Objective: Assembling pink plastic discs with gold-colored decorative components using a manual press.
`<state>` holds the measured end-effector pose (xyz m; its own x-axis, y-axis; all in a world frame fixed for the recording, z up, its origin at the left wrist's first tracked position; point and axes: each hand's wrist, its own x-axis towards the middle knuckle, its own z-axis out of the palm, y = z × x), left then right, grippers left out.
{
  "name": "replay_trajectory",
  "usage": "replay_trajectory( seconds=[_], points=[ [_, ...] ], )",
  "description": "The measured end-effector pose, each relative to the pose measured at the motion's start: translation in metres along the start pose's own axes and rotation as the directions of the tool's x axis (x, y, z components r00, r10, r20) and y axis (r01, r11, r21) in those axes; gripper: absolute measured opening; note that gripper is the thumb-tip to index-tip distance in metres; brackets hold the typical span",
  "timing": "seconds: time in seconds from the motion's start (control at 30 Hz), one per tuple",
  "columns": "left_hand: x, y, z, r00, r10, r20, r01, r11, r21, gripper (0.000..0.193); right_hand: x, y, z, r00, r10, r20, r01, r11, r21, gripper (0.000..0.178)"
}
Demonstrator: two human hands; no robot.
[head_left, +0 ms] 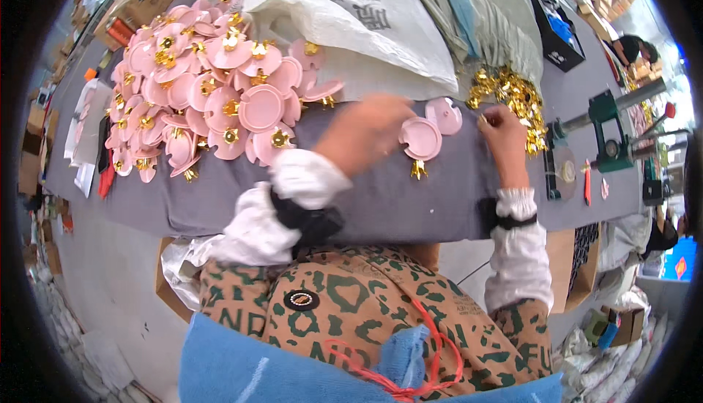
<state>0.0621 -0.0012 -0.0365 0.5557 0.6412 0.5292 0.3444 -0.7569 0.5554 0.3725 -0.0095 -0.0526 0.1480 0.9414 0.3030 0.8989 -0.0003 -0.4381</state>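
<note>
Pink discs (422,138) lie between left hand (370,133) and right hand (507,138), presumably for reach. Left grip: cannot tell, blurred; right pinches a tiny piece (482,120).

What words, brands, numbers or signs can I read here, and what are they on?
I won't copy out wording, but here is where it stands:
White sack: large dark characters, plus a red mark at the top edge.
Brown patterned clothing: big dark letters, partly hidden by folds; smaller lines too small to read.
Black box: pale print, too small to read.
</note>
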Motion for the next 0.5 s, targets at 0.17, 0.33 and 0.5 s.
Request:
replay_trajectory(
  seconds=[0.17,0.33,0.5],
  points=[
    [0.014,-0.02,0.074,0.907,0.201,0.37,-0.274,0.948,0.158,0.021,-0.061,0.001,0.001,0.995,0.083,0.05,-0.093,0.961,0.259,0.022],
    [0.011,-0.012,0.081,0.959,0.019,0.283,-0.052,0.992,0.111,0.019,-0.062,-0.008,-0.006,0.988,0.148,0.051,-0.155,0.97,0.187,0.02],
    [-0.012,0.001,0.052,0.801,-0.593,0.077,0.521,0.629,-0.576,0.027,-0.061,-0.059,-0.005,0.984,0.136,0.112,-0.176,0.732,0.658,0.027]
  ],
)
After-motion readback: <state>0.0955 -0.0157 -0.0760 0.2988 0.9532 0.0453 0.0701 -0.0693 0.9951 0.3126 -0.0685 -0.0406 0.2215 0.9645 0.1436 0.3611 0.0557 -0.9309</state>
